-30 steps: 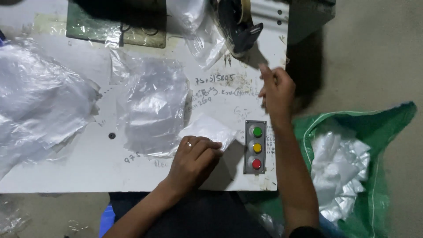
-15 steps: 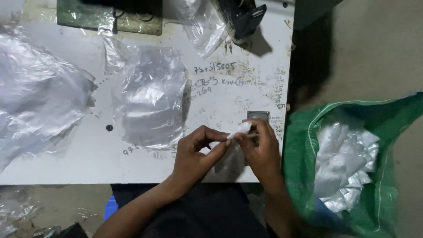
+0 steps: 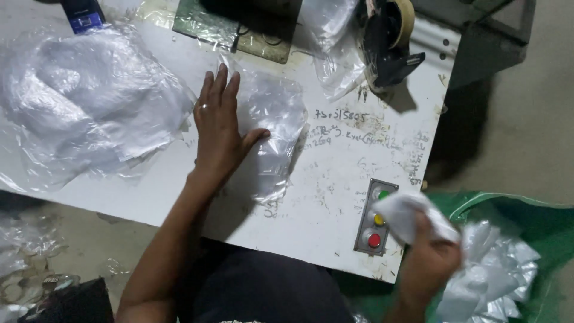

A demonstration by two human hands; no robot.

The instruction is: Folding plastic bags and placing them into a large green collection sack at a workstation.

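Left hand: The left hand [image 3: 220, 122] is lying flat near the middle of the frame. Its fingers are spreading wide and pointing up. The thumb is pressing on the edge of a small clear bag [image 3: 272, 134].

Small clear bag: It is lying flat on the table, touching the left hand on that hand's right side. Its long way is running from the top of the frame to the bottom. The left hand is much nearer to it than the right hand.

Right hand: The right hand [image 3: 427, 263] is sitting at the lower right of the frame. It is curling tight around a white cloth [image 3: 406, 215]. It is well apart from the small clear bag.

Green sack: A green sack [image 3: 526, 221] is sitting at the lower right, off the table edge. White pieces [image 3: 490, 275] are lying inside it, just beside the right hand.

Table: The white table [image 3: 335, 191] is looking scratched and dirty, with writing on it. A button box [image 3: 375, 218] with green, yellow and red buttons is sitting by the right hand.

Other things: A big pile of clear bags [image 3: 84, 101] is lying at the upper left. A tape holder [image 3: 388, 42] is standing at the top.

Room: Grey floor [image 3: 526, 107] is showing on the right.
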